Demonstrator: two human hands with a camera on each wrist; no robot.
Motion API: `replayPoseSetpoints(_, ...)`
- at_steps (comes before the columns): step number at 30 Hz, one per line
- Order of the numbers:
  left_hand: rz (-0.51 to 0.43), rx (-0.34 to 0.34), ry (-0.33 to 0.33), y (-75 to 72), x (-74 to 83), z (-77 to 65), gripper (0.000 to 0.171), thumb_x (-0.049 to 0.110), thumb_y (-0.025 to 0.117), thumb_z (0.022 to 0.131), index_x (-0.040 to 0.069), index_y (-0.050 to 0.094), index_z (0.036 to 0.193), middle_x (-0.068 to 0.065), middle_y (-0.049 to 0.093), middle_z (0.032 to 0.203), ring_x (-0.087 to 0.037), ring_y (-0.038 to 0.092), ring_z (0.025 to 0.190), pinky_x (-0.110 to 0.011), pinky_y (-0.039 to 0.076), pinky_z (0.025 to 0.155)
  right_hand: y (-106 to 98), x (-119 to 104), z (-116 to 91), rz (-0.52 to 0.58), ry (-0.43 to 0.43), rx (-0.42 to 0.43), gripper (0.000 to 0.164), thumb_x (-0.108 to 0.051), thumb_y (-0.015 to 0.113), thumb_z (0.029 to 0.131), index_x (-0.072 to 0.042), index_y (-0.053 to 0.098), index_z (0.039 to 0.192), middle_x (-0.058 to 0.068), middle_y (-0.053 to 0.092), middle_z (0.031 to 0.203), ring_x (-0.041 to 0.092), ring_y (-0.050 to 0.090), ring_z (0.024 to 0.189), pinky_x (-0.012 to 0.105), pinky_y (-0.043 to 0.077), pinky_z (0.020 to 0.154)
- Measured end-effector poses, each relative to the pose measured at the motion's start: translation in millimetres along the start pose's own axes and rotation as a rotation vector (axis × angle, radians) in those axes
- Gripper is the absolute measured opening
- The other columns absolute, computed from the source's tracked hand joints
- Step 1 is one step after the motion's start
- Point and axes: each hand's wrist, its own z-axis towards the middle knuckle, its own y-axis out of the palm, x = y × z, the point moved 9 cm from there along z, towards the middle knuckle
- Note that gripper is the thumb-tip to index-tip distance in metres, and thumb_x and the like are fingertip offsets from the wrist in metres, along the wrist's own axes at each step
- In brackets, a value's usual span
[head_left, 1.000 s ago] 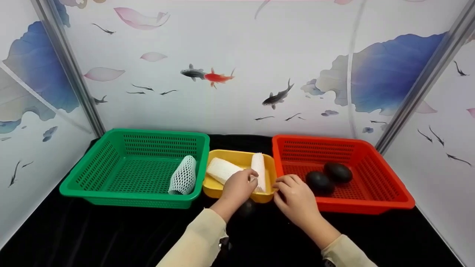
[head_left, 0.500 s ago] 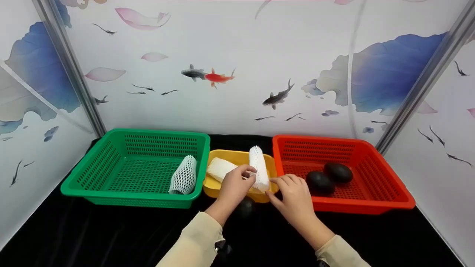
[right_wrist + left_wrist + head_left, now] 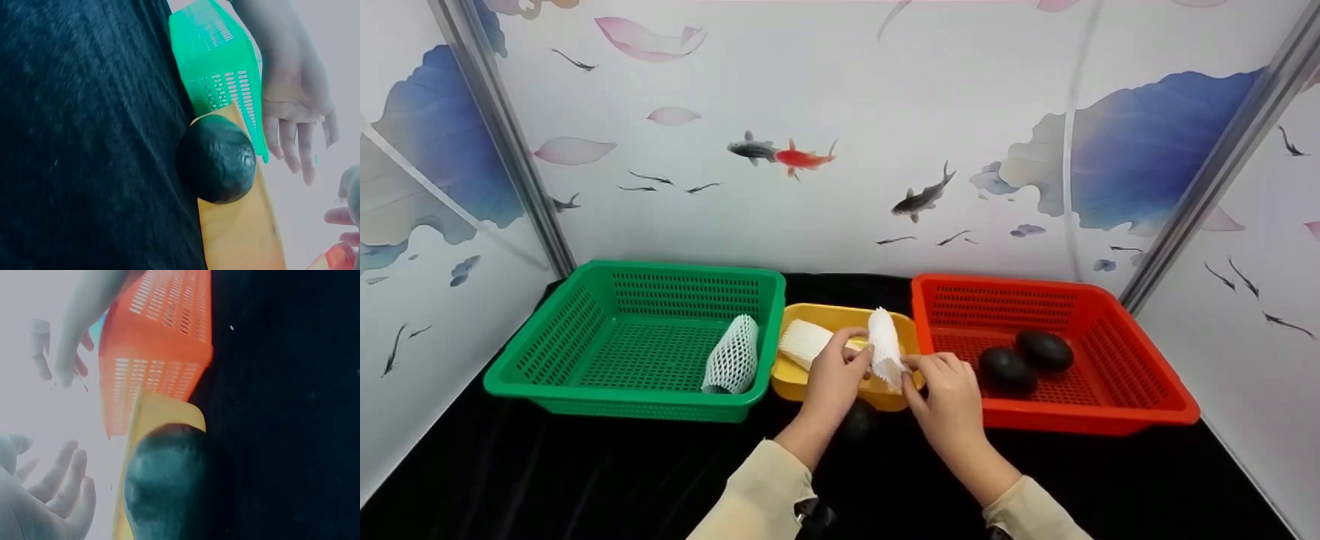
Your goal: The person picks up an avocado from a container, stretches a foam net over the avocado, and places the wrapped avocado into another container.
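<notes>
A white foam net sleeve (image 3: 886, 346) stands tilted over the yellow bin (image 3: 795, 386) in the head view, between my two hands. My left hand (image 3: 832, 379) pinches its left side. At its lower right end, my right hand (image 3: 950, 394) pinches the edge between thumb and fingers. Another foam net sleeve (image 3: 804, 341) lies in the bin. A dark avocado (image 3: 859, 421) sits on the black cloth in front of the bin, partly hidden by my left wrist. Both wrist views show this avocado (image 3: 169, 484) up close, but glare washes out the sleeve there.
On the left, a green basket (image 3: 634, 395) holds a netted item (image 3: 733, 352) with a dark end showing. The red basket (image 3: 1095, 416) at right holds two dark avocados (image 3: 1044, 350). A printed panel (image 3: 825, 225) rises behind, and black cloth (image 3: 585, 480) covers the table.
The foam net sleeve has been lifted from the bin and tilted, its lower end swinging right. My right hand has moved left from the red basket's edge to grip it.
</notes>
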Motion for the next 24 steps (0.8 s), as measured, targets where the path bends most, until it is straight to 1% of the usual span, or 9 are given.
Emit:
replayPoseSetpoints(3,-0.135,0.023,-0.061,-1.0,-4.3,-0.9,0.034,0.019,0.059,0.097,0.004,0.056,0.128,-0.009,0.069,0.079,-0.027,0.067,0.071,-0.037,0.053,0.069,-5,0,2,0.054,0.045,0.029,0.017,-0.001,0.079,0.074,-0.007,0.072,0.089,0.003,0.070,0.082,0.021,0.059,0.076,0.036,0.041,0.063)
replayPoseSetpoints(5,-0.215,0.038,-0.106,-1.3,-7.4,-1.6,0.040,0.022,0.058,0.097,0.002,0.052,0.132,-0.010,0.070,0.081,-0.030,0.068,0.072,-0.036,0.054,0.068,-8,-1,4,0.090,0.075,0.045,0.018,0.001,0.078,0.074,-0.006,0.072,0.089,0.003,0.070,0.083,0.021,0.059,0.076,0.037,0.043,0.065)
replayPoseSetpoints(7,-0.285,0.042,-0.150,-1.2,-9.2,-2.6,0.046,0.025,0.056,0.098,0.002,0.047,0.137,-0.012,0.070,0.084,-0.029,0.069,0.071,-0.031,0.054,0.064,-11,-2,5,0.117,0.097,0.056,0.019,0.002,0.078,0.074,-0.006,0.072,0.089,0.003,0.071,0.084,0.021,0.059,0.078,0.038,0.044,0.067)
replayPoseSetpoints(9,-0.336,0.042,-0.188,-0.8,-10.4,-4.1,0.051,0.028,0.055,0.099,0.001,0.042,0.141,-0.014,0.070,0.087,-0.025,0.069,0.069,-0.028,0.054,0.061,-12,-3,6,0.130,0.110,0.058,0.020,0.002,0.079,0.073,-0.007,0.072,0.089,0.003,0.071,0.084,0.020,0.060,0.079,0.038,0.045,0.070)
replayPoseSetpoints(11,-0.382,0.045,-0.220,-1.0,-10.5,-6.3,0.053,0.029,0.054,0.100,0.002,0.039,0.143,-0.016,0.069,0.091,-0.022,0.069,0.067,-0.027,0.054,0.060,-13,-5,7,0.143,0.113,0.060,0.020,0.003,0.079,0.073,-0.007,0.072,0.089,0.003,0.070,0.085,0.020,0.060,0.079,0.038,0.046,0.071)
replayPoseSetpoints(13,-0.424,0.050,-0.247,-1.5,-10.0,-8.8,0.053,0.030,0.052,0.100,0.002,0.038,0.143,-0.018,0.068,0.096,-0.018,0.067,0.066,-0.028,0.055,0.062,-14,-8,7,0.152,0.106,0.068,0.021,0.004,0.078,0.072,-0.007,0.072,0.089,0.002,0.070,0.085,0.020,0.060,0.080,0.037,0.046,0.071)
replayPoseSetpoints(18,-0.591,0.065,-0.318,0.0,-9.9,-13.0,0.059,0.030,0.052,0.100,0.003,0.030,0.147,-0.026,0.058,0.112,-0.019,0.065,0.070,-0.035,0.057,0.071,-17,-14,8,0.182,0.090,0.088,0.023,0.006,0.077,0.072,-0.007,0.072,0.089,0.000,0.070,0.086,0.017,0.060,0.081,0.036,0.045,0.071)
replayPoseSetpoints(20,-0.657,0.067,-0.336,1.4,-9.5,-13.6,0.060,0.031,0.053,0.100,0.003,0.030,0.148,-0.024,0.054,0.114,-0.021,0.064,0.073,-0.036,0.056,0.073,-17,-17,9,0.193,0.080,0.090,0.024,0.007,0.077,0.071,-0.008,0.072,0.090,0.000,0.070,0.087,0.017,0.060,0.081,0.036,0.046,0.072)
replayPoseSetpoints(24,-0.745,0.078,-0.358,3.3,-9.0,-14.9,0.054,0.032,0.053,0.100,0.001,0.038,0.142,-0.018,0.054,0.109,-0.021,0.064,0.077,-0.037,0.056,0.074,-18,-22,9,0.214,0.053,0.093,0.028,0.008,0.076,0.069,-0.007,0.071,0.092,0.000,0.070,0.089,0.017,0.061,0.082,0.036,0.046,0.073)
